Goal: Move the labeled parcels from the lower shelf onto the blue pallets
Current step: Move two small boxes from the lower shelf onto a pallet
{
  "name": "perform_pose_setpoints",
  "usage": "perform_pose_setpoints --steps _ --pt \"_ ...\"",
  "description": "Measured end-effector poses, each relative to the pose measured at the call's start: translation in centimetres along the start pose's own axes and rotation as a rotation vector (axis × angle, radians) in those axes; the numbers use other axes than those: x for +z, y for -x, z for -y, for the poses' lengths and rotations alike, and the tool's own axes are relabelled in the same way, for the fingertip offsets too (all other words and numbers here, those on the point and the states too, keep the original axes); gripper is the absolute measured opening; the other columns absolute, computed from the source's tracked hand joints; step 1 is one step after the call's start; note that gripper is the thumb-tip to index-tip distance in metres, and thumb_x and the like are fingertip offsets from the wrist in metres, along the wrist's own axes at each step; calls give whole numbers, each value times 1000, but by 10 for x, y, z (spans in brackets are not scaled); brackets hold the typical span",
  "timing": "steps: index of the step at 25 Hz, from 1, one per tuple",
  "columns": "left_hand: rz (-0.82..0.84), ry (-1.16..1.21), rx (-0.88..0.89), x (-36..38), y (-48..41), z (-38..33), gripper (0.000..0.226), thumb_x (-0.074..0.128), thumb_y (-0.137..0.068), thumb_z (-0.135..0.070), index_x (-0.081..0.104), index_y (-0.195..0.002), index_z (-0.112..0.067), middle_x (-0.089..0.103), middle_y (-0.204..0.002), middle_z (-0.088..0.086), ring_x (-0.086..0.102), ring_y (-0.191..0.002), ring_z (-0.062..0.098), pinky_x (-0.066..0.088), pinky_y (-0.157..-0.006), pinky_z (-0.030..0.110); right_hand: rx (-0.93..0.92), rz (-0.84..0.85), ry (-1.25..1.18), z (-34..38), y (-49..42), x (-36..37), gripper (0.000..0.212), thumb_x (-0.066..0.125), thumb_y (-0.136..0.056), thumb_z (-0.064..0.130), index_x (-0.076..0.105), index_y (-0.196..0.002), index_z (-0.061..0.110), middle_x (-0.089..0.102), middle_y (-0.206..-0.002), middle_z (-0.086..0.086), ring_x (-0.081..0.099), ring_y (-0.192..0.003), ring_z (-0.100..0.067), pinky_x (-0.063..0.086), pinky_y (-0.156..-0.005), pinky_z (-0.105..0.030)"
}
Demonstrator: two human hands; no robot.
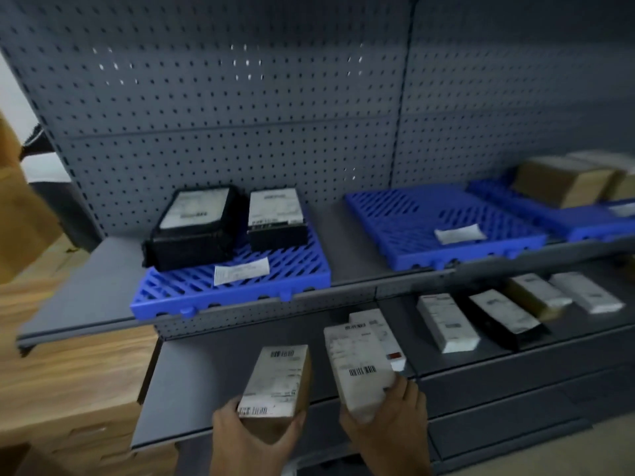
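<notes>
My left hand (247,438) grips the near end of a brown labeled parcel (278,379) above the lower shelf (192,389). My right hand (391,427) holds a white labeled parcel (357,365) by its near end. Just behind it another white parcel (385,334) lies on the lower shelf. The left blue pallet (240,290) on the upper shelf carries two black parcels (196,228) (276,218) and a loose label. The middle blue pallet (443,228) holds only a slip of paper.
Several more labeled parcels (446,321) lie to the right on the lower shelf. A third blue pallet (591,218) at far right bears brown boxes (563,183). Grey pegboard (240,115) backs the shelves. Wooden boxes (68,372) stand at the left.
</notes>
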State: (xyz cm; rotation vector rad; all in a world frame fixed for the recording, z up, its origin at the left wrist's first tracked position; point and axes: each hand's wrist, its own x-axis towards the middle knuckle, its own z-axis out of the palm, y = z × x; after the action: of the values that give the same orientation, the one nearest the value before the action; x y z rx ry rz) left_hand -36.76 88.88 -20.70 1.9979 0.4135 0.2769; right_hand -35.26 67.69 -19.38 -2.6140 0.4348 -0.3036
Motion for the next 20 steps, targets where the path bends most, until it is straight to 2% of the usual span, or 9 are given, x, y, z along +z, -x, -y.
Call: perform_pose_setpoints --steps 2,4,5,7,8,9,11,17,20 --pt "-2 -7 126 5 22 -28 54 97 -34 -57 75 -77 -32 76 -72 -18 71 -62 -5 56 -60 11 16 13 -14 -12 9 -31 103 85 -25 58 62 -105 -4 60 -89 -15 63 -82 -39 55 -75 -47" --pt "-8 14 198 13 42 -52 47 95 -34 -56 72 -71 -38 75 -69 -20 72 -61 -2 58 -60 16 -19 -49 -52 -25 15 -61 98 85 -23 54 62 -99 -4 59 -85 -15 63 -78 -39 55 -72 -48" --pt "-16 28 215 18 52 -64 48 95 -33 -57 71 -70 -39 74 -69 -22 72 -62 -2 59 -61 18 -19 -59 -56 -30 17 -77 99 83 -29 58 60 -105 -2 58 -90 -13 61 -85 -38 53 -78 -47" --pt "-31 62 261 29 71 -85 56 96 -34 -59 71 -79 -36 74 -78 -24 72 -71 -2 61 -65 21 -3 -55 -48 -41 22 -109 104 72 -42 70 50 -122 8 51 -107 -5 53 -104 -28 46 -93 -39" --pt "-50 61 254 36 80 -98 69 95 -35 -63 68 -92 -34 71 -91 -21 69 -80 0 61 -72 25 -10 -63 -53 -47 21 -122 106 66 -46 75 43 -128 12 47 -112 -1 48 -110 -24 42 -97 -35" --pt "-76 48 209 41 91 -111 85 93 -35 -69 59 -104 -33 61 -103 -19 64 -90 5 59 -80 31 -21 -77 -63 -53 20 -135 108 60 -48 79 37 -131 15 44 -115 1 44 -113 -21 40 -99 -33" --pt "-98 22 155 49 107 -138 103 86 -35 -78 44 -118 -35 44 -111 -14 53 -102 10 53 -88 37 -46 -117 -88 -65 14 -160 112 51 -49 85 31 -135 16 40 -119 2 40 -117 -20 38 -102 -33" --pt "-121 11 273 69 126 -200 105 79 -42 -85 36 -124 -36 40 -114 -14 50 -112 12 52 -91 38 -73 -220 -146 -93 -10 -221 106 55 -51 85 32 -129 17 38 -114 1 38 -107 -19 44 -94 -34" --pt "-149 53 339 73 121 -226 101 79 -45 -86 34 -122 -39 40 -114 -15 51 -110 11 53 -84 33 -112 -313 -111 -101 -28 -246 97 55 -51 84 35 -119 17 39 -107 0 39 -101 -18 46 -90 -35"
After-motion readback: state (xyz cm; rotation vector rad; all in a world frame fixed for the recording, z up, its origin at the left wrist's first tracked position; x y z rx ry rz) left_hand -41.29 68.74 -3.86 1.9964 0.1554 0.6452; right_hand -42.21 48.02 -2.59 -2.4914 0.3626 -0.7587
